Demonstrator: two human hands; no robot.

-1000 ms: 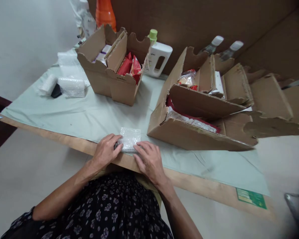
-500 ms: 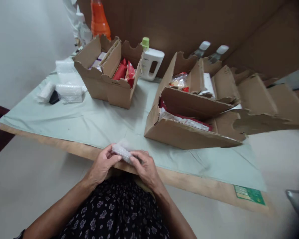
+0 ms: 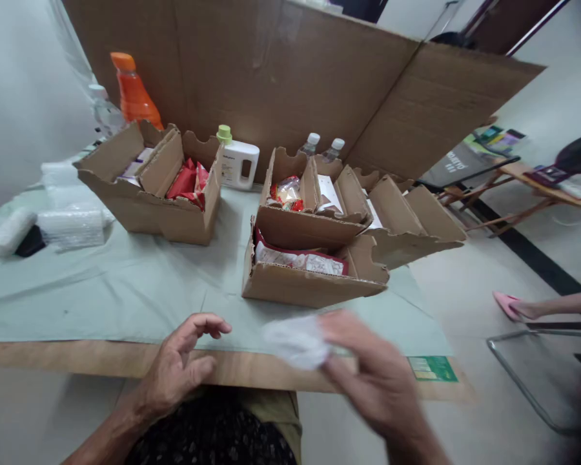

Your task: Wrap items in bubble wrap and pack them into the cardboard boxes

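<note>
My right hand (image 3: 372,374) is blurred by motion and holds a small bubble-wrapped packet (image 3: 297,339) above the table's front edge. My left hand (image 3: 179,361) hovers over the wooden edge with its fingers loosely curled and apart, holding nothing. Just beyond the packet stands a cardboard divider box (image 3: 314,258) with red-and-white packs in its front compartment.
A pale green cloth (image 3: 101,284) covers the table. A second cardboard box (image 3: 150,187) with red packets stands at the back left, near an orange bottle (image 3: 133,93) and a white jug (image 3: 237,165). Bubble-wrap rolls (image 3: 70,226) lie far left. Another person's foot in a pink shoe (image 3: 510,307) shows at right.
My right hand has carried the wrapped packet up and to the right, away from my left hand, which let go and opened. The camera view has swung up and to the right.
</note>
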